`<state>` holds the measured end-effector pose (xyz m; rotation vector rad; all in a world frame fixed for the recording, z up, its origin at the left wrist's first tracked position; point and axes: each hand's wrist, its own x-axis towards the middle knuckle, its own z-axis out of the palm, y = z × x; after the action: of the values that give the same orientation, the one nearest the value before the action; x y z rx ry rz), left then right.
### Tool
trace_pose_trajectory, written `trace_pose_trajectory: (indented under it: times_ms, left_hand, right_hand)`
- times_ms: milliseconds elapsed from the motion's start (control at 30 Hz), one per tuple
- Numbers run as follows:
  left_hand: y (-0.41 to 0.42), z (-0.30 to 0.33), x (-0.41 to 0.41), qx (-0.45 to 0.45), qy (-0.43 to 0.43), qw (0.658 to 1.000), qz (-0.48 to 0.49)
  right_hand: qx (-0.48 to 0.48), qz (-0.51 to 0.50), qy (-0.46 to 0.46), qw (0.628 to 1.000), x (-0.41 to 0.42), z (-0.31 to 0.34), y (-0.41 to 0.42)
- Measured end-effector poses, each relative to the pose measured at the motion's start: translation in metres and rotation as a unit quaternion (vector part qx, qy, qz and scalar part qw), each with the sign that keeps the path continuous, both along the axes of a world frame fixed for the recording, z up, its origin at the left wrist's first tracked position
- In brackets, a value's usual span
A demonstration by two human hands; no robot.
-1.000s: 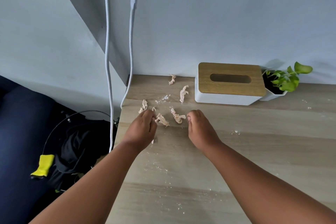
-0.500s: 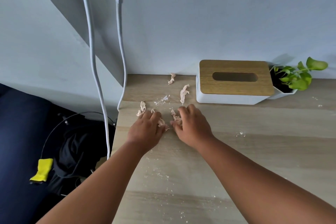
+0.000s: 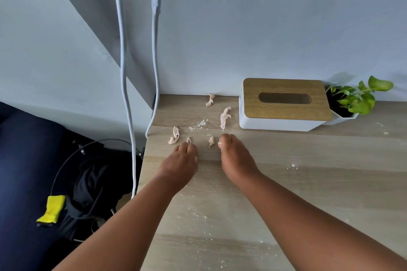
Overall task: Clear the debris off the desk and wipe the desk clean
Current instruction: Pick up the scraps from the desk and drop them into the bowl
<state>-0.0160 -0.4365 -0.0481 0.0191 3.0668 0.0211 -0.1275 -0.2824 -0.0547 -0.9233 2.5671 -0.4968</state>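
Note:
Pale crumpled paper scraps lie on the wooden desk (image 3: 308,182) near its back left corner: one scrap (image 3: 175,137) ahead of my left hand, a small scrap (image 3: 211,141) between my hands, a longer scrap (image 3: 224,116) beside the tissue box, and one (image 3: 210,99) at the wall. White powder (image 3: 198,125) is sprinkled among them. My left hand (image 3: 180,158) rests knuckles-up with fingers curled, a bit of scrap showing at its thumb side. My right hand (image 3: 233,156) is curled too, with a pale bit at its fingertips.
A white tissue box with a wooden lid (image 3: 284,103) stands at the back, a small potted plant (image 3: 356,99) to its right. Two white cables (image 3: 154,72) hang by the desk's left edge. White crumbs (image 3: 293,166) dot the desk. Dark bags lie on the floor to the left.
Both hands came together over the two middle scraps, closed on them and drew back apart. Only a small piece is left between the hands.

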Motion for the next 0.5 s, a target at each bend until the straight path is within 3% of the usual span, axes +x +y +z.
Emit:
trace_pose_trajectory:
  times_ms: [67, 200, 400, 500]
  left_hand:
    - [0.002, 0.005, 0.003, 0.085, -0.011, 0.993, 0.077]
    - [0.0, 0.011, 0.01, 0.255, 0.006, 0.944, 0.211]
    - [-0.009, 0.012, 0.011, 0.298, 0.038, 0.927, 0.225]
    - [-0.016, 0.007, 0.009, 0.289, 0.047, 0.927, 0.235]
  right_hand:
    - [0.005, -0.006, -0.02, 1.0, -0.002, 0.004, 0.001]
    - [-0.004, -0.023, -0.042, 0.999, -0.009, 0.009, 0.001]
    - [-0.081, -0.106, -0.014, 0.991, -0.02, 0.012, -0.013]
    - [-0.061, -0.12, 0.003, 0.991, -0.027, 0.009, -0.026]
